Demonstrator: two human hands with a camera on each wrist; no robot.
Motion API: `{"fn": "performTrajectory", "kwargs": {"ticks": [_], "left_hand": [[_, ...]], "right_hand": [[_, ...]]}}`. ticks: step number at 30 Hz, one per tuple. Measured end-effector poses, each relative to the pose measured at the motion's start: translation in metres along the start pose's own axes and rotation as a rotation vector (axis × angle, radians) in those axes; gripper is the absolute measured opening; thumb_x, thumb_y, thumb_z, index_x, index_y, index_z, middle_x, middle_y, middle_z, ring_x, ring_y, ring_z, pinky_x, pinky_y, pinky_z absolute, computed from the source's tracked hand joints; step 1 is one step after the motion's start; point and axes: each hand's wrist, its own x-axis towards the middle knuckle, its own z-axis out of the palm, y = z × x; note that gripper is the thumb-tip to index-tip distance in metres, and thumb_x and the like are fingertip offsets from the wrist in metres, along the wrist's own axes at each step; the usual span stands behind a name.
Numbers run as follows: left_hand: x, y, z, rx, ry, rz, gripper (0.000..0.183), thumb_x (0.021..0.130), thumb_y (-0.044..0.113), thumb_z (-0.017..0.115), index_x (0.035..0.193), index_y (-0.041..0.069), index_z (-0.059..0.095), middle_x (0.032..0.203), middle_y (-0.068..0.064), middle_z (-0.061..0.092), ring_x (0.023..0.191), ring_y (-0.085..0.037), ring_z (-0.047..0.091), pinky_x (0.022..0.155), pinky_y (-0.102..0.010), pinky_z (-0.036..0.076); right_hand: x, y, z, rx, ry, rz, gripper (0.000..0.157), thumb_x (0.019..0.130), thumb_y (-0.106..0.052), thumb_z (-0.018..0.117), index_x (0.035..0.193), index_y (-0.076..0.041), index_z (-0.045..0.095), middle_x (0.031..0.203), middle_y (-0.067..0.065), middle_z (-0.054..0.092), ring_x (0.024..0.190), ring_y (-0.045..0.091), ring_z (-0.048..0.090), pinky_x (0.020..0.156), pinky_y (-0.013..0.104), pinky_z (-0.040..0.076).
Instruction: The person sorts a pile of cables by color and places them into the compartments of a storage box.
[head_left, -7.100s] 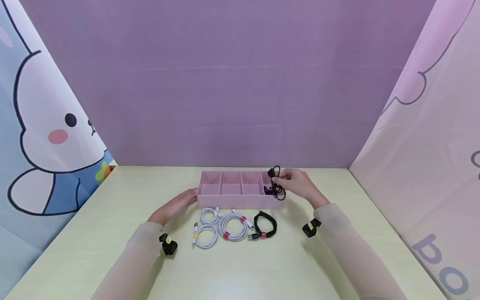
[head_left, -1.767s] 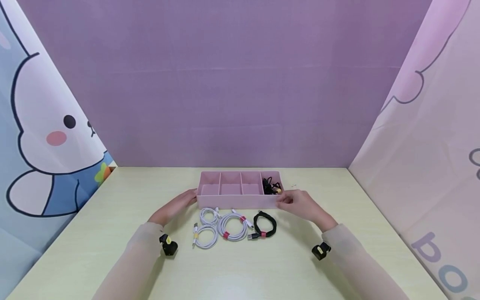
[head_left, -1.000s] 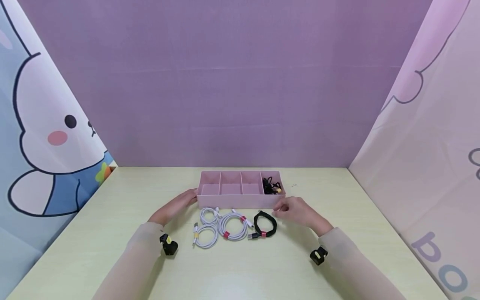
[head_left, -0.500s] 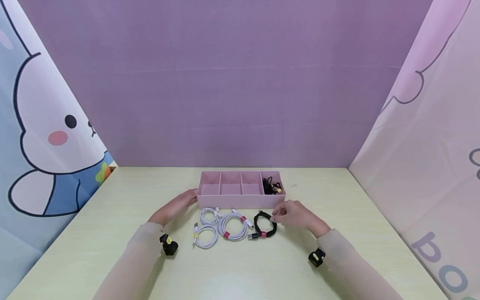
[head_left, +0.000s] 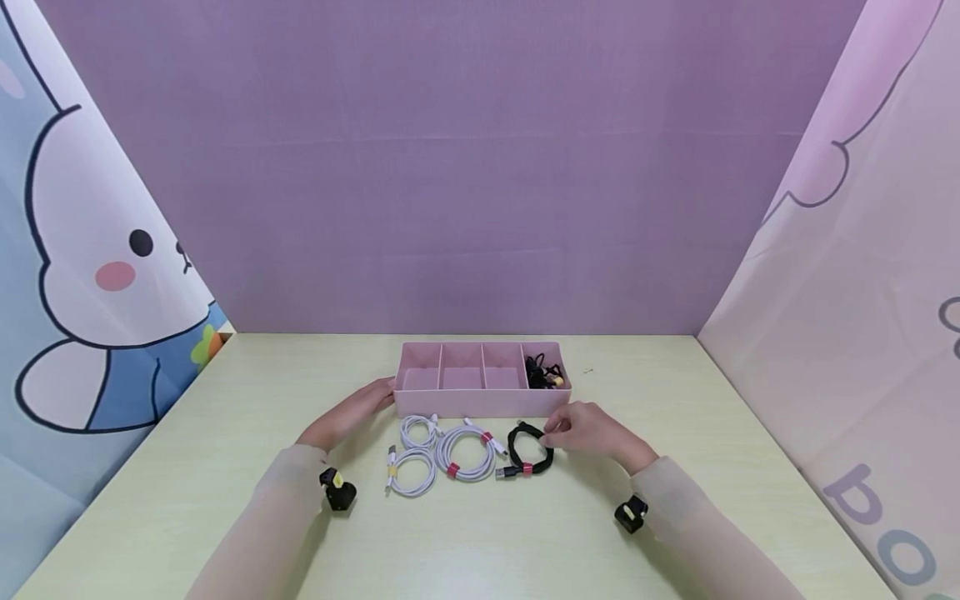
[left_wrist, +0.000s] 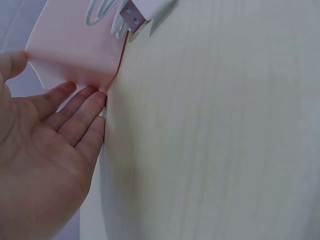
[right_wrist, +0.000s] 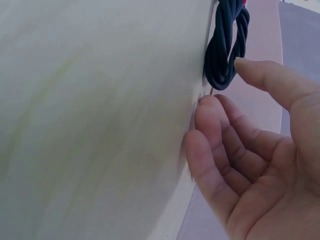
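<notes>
Currently the black cable [right_wrist: 220, 55] lies coiled on the table [head_left: 480, 542], somewhat nearer the right edge than the left, with a red tie [head_left: 527, 469] at its near side and its plug turned toward the left edge. The right hand [head_left: 588, 427] is at the coil's right side, thumb apart from its loosely bent fingers and nothing clamped between them; whether the thumb tip touches the cable or stops just beside it cannot be told. Just left of the coil lies a large white cable [head_left: 442, 454] with red ties, and beyond it toward the left edge are two smaller white coils [head_left: 431, 477], the nearer one bearing a yellow tie. Behind this row, close to the table's far edge, stands a pink box [head_left: 480, 405] with four compartments; the rightmost holds black cords [head_left: 537, 375]. The left hand [head_left: 352, 414] rests its fingertips against the box's left end, thumb spread from the fingers. A purple backdrop [head_left: 465, 167] rises along the far edge, and a rabbit-printed panel [head_left: 112, 183] along the left edge.
</notes>
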Motion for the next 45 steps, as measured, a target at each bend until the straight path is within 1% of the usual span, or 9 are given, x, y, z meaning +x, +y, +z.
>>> {"fn": "performTrajectory", "kwargs": {"ticks": [4, 9, 16, 20, 24, 32, 37, 40, 45], "left_hand": [[0.0010, -0.0008, -0.0005, -0.006, -0.002, -0.002, 0.069, 0.109, 0.051, 0.024, 0.159, 0.004, 0.023, 0.163, -0.020, 0.020, 0.150, -0.042, 0.009, 0.117, -0.065, 0.001], [-0.0001, -0.0012, 0.0001, 0.002, 0.003, 0.010, 0.069, 0.108, 0.053, 0.024, 0.159, 0.007, 0.025, 0.163, -0.018, 0.022, 0.150, -0.041, 0.011, 0.117, -0.065, 0.002], [-0.0008, -0.0004, 0.0009, -0.002, 0.007, 0.001, 0.068, 0.107, 0.055, 0.025, 0.159, 0.011, 0.028, 0.164, -0.013, 0.025, 0.151, -0.038, 0.013, 0.118, -0.063, 0.003], [0.0002, -0.0009, 0.0018, -0.011, 0.006, -0.003, 0.067, 0.107, 0.056, 0.027, 0.159, 0.013, 0.029, 0.163, -0.011, 0.026, 0.151, -0.036, 0.014, 0.118, -0.062, 0.003], [0.0004, -0.0016, 0.0012, 0.002, 0.005, 0.007, 0.068, 0.108, 0.055, 0.025, 0.159, 0.011, 0.029, 0.163, -0.013, 0.026, 0.151, -0.037, 0.014, 0.118, -0.062, 0.004], [-0.0010, -0.0009, 0.0010, 0.000, 0.003, -0.001, 0.068, 0.107, 0.055, 0.025, 0.159, 0.010, 0.028, 0.163, -0.013, 0.026, 0.151, -0.036, 0.014, 0.119, -0.062, 0.003], [-0.0017, -0.0003, 0.0012, 0.005, 0.002, 0.012, 0.075, 0.104, 0.063, 0.026, 0.159, 0.011, 0.028, 0.163, -0.012, 0.026, 0.151, -0.036, 0.015, 0.119, -0.061, 0.004], [-0.0014, -0.0013, 0.0010, 0.006, 0.003, 0.021, 0.080, 0.102, 0.067, 0.026, 0.159, 0.011, 0.028, 0.163, -0.012, 0.026, 0.151, -0.036, 0.015, 0.119, -0.061, 0.004], [-0.0004, -0.0028, 0.0008, 0.007, 0.005, 0.023, 0.077, 0.103, 0.065, 0.026, 0.159, 0.012, 0.028, 0.163, -0.012, 0.026, 0.151, -0.036, 0.015, 0.119, -0.061, 0.004]], "right_hand": [[0.0018, -0.0002, 0.0031, -0.003, -0.004, 0.009, 0.021, 0.085, -0.026, 0.079, 0.097, -0.009, 0.074, 0.087, -0.004, 0.066, 0.077, 0.012, 0.059, 0.071, 0.032, 0.051], [0.0028, -0.0034, 0.0056, -0.022, -0.009, 0.036, 0.017, 0.083, -0.026, 0.081, 0.090, -0.011, 0.074, 0.083, -0.004, 0.063, 0.073, 0.013, 0.056, 0.068, 0.031, 0.049], [0.0038, -0.0044, 0.0094, -0.044, -0.011, 0.089, 0.021, 0.081, -0.027, 0.083, 0.082, -0.012, 0.069, 0.079, -0.003, 0.061, 0.072, 0.013, 0.054, 0.067, 0.030, 0.048], [0.0022, -0.0061, 0.0098, -0.041, -0.019, 0.091, 0.018, 0.081, -0.021, 0.082, 0.082, -0.011, 0.067, 0.076, -0.002, 0.061, 0.068, 0.013, 0.053, 0.064, 0.030, 0.047], [0.0017, -0.0068, 0.0095, -0.032, -0.019, 0.088, 0.013, 0.082, -0.017, 0.079, 0.082, -0.010, 0.068, 0.072, -0.002, 0.061, 0.063, 0.013, 0.053, 0.060, 0.028, 0.045], [0.0032, -0.0028, 0.0093, -0.019, -0.008, 0.081, 0.011, 0.084, -0.017, 0.079, 0.085, -0.011, 0.070, 0.068, -0.002, 0.064, 0.059, 0.012, 0.057, 0.060, 0.029, 0.048], [0.0027, -0.0025, 0.0078, 0.000, 0.008, 0.068, 0.011, 0.084, -0.017, 0.080, 0.087, -0.010, 0.072, 0.068, -0.003, 0.066, 0.060, 0.013, 0.060, 0.062, 0.030, 0.050], [0.0025, -0.0025, 0.0071, -0.003, 0.022, 0.062, 0.011, 0.084, -0.015, 0.080, 0.088, -0.009, 0.073, 0.070, -0.004, 0.065, 0.061, 0.013, 0.060, 0.063, 0.029, 0.050], [0.0035, -0.0008, 0.0066, -0.007, 0.039, 0.044, 0.010, 0.082, -0.012, 0.078, 0.089, -0.007, 0.074, 0.073, -0.004, 0.065, 0.062, 0.011, 0.058, 0.062, 0.027, 0.051]]}}
